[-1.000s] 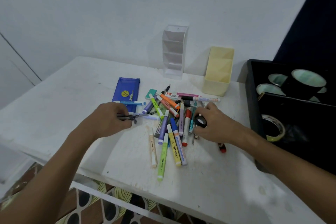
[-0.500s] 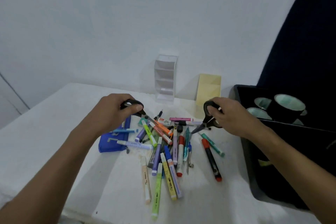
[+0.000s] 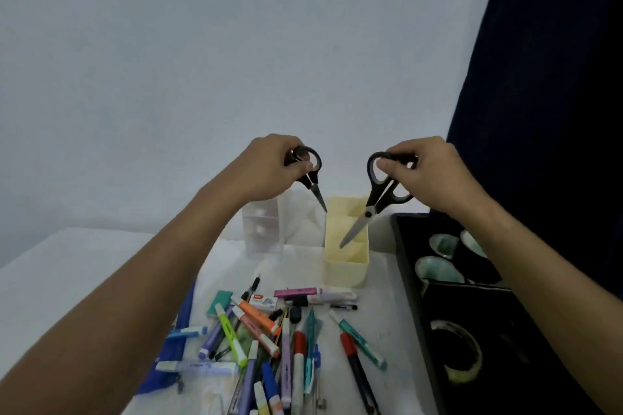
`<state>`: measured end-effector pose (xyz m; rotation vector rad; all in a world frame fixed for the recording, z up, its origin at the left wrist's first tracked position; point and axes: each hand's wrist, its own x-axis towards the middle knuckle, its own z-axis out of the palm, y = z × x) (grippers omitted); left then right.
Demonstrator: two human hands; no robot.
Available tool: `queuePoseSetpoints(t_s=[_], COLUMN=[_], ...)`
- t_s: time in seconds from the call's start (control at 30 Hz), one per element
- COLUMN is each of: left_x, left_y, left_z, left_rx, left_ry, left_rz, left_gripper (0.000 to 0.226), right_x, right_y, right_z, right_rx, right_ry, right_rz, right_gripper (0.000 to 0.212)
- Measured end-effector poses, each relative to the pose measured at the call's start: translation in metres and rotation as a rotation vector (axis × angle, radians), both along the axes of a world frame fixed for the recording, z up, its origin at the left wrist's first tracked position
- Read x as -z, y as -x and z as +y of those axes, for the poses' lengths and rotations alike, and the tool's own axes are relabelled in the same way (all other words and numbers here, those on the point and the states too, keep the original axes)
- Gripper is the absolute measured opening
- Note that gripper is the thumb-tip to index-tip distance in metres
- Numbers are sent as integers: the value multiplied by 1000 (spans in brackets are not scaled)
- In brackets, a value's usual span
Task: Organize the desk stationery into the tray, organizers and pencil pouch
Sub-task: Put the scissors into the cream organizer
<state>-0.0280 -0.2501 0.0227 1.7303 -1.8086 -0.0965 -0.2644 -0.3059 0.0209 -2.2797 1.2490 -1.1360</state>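
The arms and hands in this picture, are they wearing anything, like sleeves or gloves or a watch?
No. Both arms are bare all the way down to the edge of the picture, with no sleeves showing. The left hand and the right hand wear no gloves. No watch, bracelet or ring can be seen on the wrists and fingers that show. They are a person's arms, not a robot's.

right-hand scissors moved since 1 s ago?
Yes. The large black-handled scissors, held by the right hand, went from the marker pile up and back to above the cream plastic organizer, tip pointing into it.
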Motion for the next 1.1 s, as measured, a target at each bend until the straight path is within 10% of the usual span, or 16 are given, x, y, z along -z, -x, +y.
queuePoseSetpoints(t_s=[0.8,1.1], left_x=[51,89], left_y=[22,29], left_z=[-157,-169], left_rx=[107,5], left_ry=[-177,-326], left_rz=[-71,258], left_gripper=[20,22], right_x=[59,103], right_y=[-54,-68], right_z=[-124,-138], right_rx=[56,113], right_ry=[57,7], right_rz=[28,31], right_gripper=[24,33])
